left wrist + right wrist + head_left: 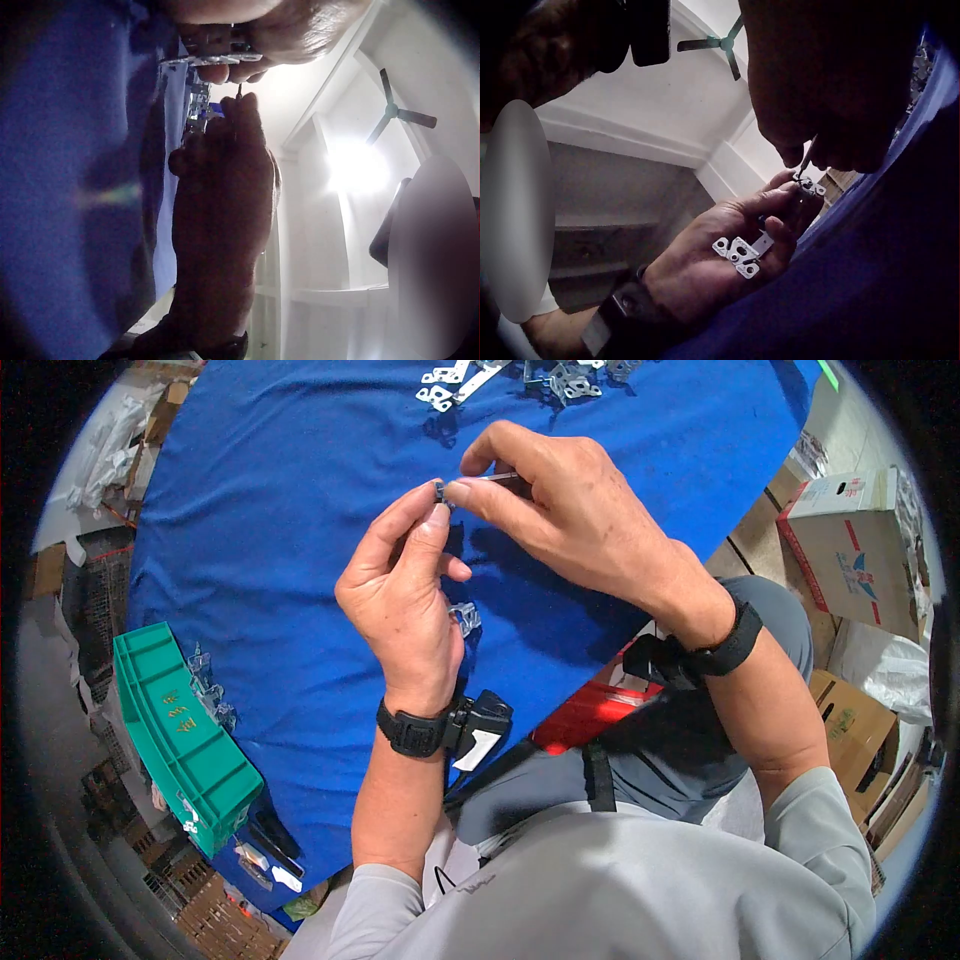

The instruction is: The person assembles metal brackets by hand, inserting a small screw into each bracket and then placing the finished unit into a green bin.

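My left hand (398, 605) holds a silver metal bracket (739, 256) above the blue cloth. One wide end with holes lies over the palm in the right wrist view; its other end (810, 187) is between thumb and fingertips. My right hand (585, 515) pinches a thin metal rod (807, 157), with its tip right at the bracket's far end. The rod's back end is hidden in the right hand. Both hands meet fingertip to fingertip in the head view. A small clear or shiny piece (465, 618) shows beside the left palm.
More metal brackets (565, 382) lie at the table's far edge. A green plastic bin (185, 725) stands at the left, with clear pieces (210, 690) along it. Something red (590, 715) is by the lap. Cardboard boxes (845, 545) stand on the right.
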The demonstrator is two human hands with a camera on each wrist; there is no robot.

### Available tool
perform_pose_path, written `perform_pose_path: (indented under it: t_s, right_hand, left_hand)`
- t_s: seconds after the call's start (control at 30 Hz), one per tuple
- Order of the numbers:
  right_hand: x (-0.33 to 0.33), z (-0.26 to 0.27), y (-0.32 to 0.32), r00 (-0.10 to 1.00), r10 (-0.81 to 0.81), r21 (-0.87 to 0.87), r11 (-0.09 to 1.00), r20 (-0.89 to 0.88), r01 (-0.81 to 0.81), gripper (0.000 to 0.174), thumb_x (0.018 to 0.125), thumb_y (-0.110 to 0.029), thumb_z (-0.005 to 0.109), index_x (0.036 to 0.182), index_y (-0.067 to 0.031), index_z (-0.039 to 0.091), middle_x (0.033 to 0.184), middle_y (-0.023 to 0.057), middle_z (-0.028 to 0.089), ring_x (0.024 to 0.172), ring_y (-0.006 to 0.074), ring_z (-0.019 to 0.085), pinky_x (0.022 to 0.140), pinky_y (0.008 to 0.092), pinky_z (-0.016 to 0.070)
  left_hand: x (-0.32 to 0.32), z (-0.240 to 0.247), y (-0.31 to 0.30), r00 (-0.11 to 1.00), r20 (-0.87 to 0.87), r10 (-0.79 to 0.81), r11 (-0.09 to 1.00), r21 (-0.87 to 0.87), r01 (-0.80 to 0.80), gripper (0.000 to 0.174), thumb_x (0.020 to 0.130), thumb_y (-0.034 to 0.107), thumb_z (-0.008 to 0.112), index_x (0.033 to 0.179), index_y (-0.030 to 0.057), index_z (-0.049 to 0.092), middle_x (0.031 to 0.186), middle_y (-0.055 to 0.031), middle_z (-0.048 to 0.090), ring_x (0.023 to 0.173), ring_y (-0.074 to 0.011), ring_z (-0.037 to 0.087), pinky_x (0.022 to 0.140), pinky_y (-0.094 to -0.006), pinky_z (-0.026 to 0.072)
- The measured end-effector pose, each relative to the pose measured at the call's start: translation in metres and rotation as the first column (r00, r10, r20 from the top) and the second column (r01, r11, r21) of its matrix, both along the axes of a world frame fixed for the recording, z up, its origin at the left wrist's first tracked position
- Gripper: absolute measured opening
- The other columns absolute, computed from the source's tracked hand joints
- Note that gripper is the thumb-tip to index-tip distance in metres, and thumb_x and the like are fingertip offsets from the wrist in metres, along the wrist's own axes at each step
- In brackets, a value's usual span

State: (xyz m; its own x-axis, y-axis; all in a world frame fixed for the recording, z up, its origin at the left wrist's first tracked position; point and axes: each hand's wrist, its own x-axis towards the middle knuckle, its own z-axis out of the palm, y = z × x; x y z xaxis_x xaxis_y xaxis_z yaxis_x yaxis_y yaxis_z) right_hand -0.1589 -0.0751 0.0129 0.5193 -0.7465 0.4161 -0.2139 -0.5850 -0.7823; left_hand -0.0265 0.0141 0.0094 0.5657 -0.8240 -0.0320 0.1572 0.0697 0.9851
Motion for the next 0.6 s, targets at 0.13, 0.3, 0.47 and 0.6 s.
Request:
perform_pose_path:
  t_s: [0.13, 0.3, 0.47, 0.6]
  right_hand:
    - [-0.0022, 0.0001, -0.0020, 0.992, 0.020, 0.010, 1.000, -0.127, -0.019, 0.032, 0.091, -0.028, 0.064, 0.080, 0.0016, 0.059, 0.067, 0.0218, 0.061, 0.066, 0.0406, 0.063, 0.058, 0.0474, 0.0480]
    - [-0.0001, -0.0018, 0.0004, 1.000, 0.015, -0.026, 1.000, -0.003, -0.015, 0.031, 0.091, -0.028, 0.063, 0.082, 0.0012, 0.060, 0.067, 0.0211, 0.061, 0.065, 0.0410, 0.063, 0.057, 0.0477, 0.0478]
    - [-0.0031, 0.0001, -0.0026, 0.988, 0.039, -0.002, 0.999, -0.148, -0.039, 0.029, 0.091, -0.027, 0.064, 0.084, 0.0004, 0.060, 0.069, 0.0202, 0.063, 0.065, 0.0407, 0.063, 0.057, 0.0473, 0.0480]
    - [-0.0009, 0.0000, 0.0004, 0.999, 0.004, 0.002, 1.000, -0.051, -0.003, 0.029, 0.091, -0.027, 0.063, 0.081, -0.0003, 0.060, 0.066, 0.0199, 0.061, 0.064, 0.0405, 0.062, 0.057, 0.0474, 0.0474]
  left_hand:
    - [0.0002, -0.0013, 0.0000, 1.000, -0.003, -0.002, 1.000, -0.021, 0.002, 0.020, 0.089, -0.002, 0.066, 0.109, -0.0031, 0.070, 0.094, -0.0106, 0.071, 0.074, -0.0095, 0.064, 0.051, -0.0192, 0.0518]
    - [0.0000, 0.0003, 0.0004, 1.000, -0.011, -0.005, 1.000, 0.004, 0.005, 0.021, 0.089, -0.002, 0.066, 0.110, -0.0030, 0.069, 0.094, -0.0104, 0.071, 0.074, -0.0097, 0.064, 0.052, -0.0195, 0.0524]
    - [-0.0004, 0.0002, -0.0001, 1.000, -0.007, -0.004, 1.000, -0.003, 0.004, 0.021, 0.090, -0.002, 0.066, 0.110, -0.0032, 0.069, 0.094, -0.0105, 0.071, 0.074, -0.0097, 0.064, 0.052, -0.0196, 0.0527]
    - [-0.0014, 0.0021, 0.0002, 1.000, -0.003, 0.000, 1.000, 0.014, 0.000, 0.021, 0.089, -0.003, 0.066, 0.109, -0.0034, 0.069, 0.094, -0.0106, 0.071, 0.074, -0.0097, 0.064, 0.052, -0.0197, 0.0529]
